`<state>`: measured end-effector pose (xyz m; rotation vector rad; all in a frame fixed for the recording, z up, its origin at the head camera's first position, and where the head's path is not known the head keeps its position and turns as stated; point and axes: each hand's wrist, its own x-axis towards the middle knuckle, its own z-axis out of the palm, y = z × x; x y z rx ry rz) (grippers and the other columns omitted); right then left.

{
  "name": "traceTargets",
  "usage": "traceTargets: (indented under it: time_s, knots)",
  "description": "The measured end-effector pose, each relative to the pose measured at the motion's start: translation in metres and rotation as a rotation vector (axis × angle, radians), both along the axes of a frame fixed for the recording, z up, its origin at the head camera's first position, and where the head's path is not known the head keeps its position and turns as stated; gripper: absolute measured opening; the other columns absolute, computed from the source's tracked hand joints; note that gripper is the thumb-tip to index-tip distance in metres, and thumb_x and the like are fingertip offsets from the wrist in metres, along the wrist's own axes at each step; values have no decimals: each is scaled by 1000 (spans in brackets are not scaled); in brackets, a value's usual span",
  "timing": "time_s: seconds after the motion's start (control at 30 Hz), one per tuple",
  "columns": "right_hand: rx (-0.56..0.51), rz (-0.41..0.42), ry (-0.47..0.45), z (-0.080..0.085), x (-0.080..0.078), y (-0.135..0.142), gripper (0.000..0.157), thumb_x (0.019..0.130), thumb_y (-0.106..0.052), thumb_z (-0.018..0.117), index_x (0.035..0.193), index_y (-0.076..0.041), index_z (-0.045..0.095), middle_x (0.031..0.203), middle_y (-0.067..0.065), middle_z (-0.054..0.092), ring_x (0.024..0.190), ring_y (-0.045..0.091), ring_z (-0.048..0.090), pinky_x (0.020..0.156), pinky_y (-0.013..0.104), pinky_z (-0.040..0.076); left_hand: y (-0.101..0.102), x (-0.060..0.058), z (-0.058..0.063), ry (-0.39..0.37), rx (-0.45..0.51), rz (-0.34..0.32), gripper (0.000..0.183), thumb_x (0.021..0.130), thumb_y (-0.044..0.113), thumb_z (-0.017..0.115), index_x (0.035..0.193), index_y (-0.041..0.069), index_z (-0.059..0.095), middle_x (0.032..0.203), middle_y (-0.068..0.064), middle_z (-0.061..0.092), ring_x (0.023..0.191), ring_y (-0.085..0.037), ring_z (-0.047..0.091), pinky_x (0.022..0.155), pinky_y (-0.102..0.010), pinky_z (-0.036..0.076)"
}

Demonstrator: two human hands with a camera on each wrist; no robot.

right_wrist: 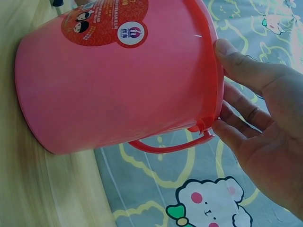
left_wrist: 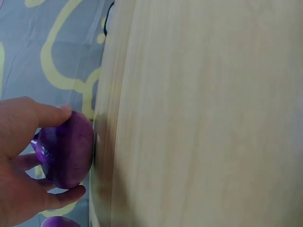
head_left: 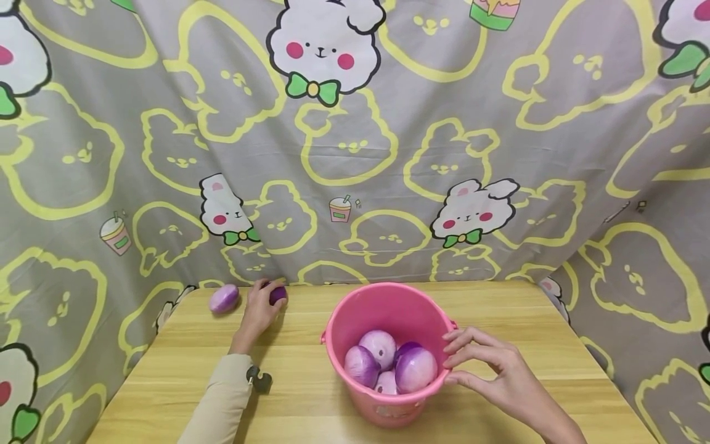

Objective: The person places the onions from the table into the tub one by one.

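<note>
At the back left of the table, my left hand (head_left: 262, 305) holds a dark purple onion (left_wrist: 68, 149), thumb on one side and fingers round the other. A paler purple-and-white onion (head_left: 224, 299) lies just left of that hand. The pink bucket (head_left: 391, 296) stands upright in front of me, with several purple-and-white onions (head_left: 416, 368) inside it. At the bucket's right side, my right hand (head_left: 496, 364) grips the rim between thumb and fingers. In the right wrist view, the bucket's red handle (right_wrist: 165, 149) hangs down along its side.
The wooden table (head_left: 299, 370) runs back to a grey curtain (head_left: 355, 154) printed with yellow outlines and white rabbits. The curtain also hangs along both sides. A red label (right_wrist: 102, 23) is stuck on the bucket's wall.
</note>
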<state>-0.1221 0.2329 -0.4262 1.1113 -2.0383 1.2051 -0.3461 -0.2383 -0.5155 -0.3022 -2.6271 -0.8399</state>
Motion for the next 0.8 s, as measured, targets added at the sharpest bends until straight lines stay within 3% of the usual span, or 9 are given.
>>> traceTargets:
  time_s: [0.5, 0.8]
  knots:
    - [-3, 6, 3, 2, 0, 0, 41, 69, 5, 89, 101, -18, 77, 111, 4, 70, 115, 24, 64, 111, 26, 43, 1, 10, 5, 67, 44, -34, 41, 85, 3, 81, 124, -2, 69, 139, -37, 48, 129, -58, 42, 105, -69, 38]
    - [-7, 11, 12, 1, -1, 0, 40, 69, 5, 90, 100, -17, 77, 110, 5, 70, 115, 25, 64, 110, 26, 43, 4, 21, 9, 133, 79, -51, 41, 82, 0, 82, 121, -1, 71, 135, -37, 50, 125, -59, 46, 101, -71, 41]
